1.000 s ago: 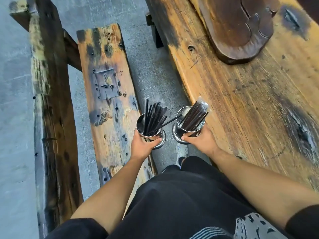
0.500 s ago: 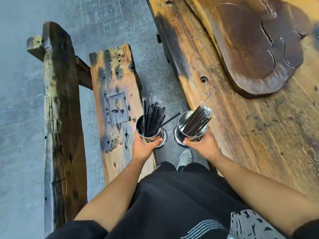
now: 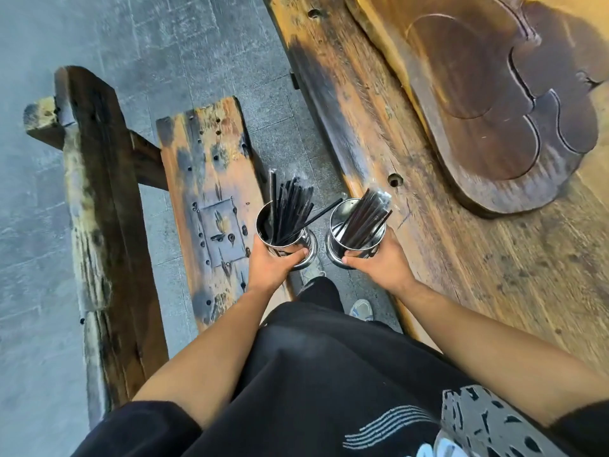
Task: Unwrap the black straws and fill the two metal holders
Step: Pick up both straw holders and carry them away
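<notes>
I hold two shiny metal holders in the air above the floor, between the bench and the table. My left hand (image 3: 272,267) grips the left metal holder (image 3: 265,230), which is full of loose black straws (image 3: 290,209) fanning upward. My right hand (image 3: 384,263) grips the right metal holder (image 3: 337,222), which carries a bundle of black straws (image 3: 364,219) with clear plastic wrap around its top end. One loose straw from the left holder leans across toward the right one.
A worn wooden bench (image 3: 211,199) with a dark backrest beam (image 3: 99,206) stands to the left. The long wooden table (image 3: 461,242) runs along the right and bears a dark carved tray (image 3: 501,103). Grey tiled floor and my shoes (image 3: 361,308) lie below.
The view has shifted forward along the bench and table. Both hands keep the same grip on the holders, which stay side by side.
</notes>
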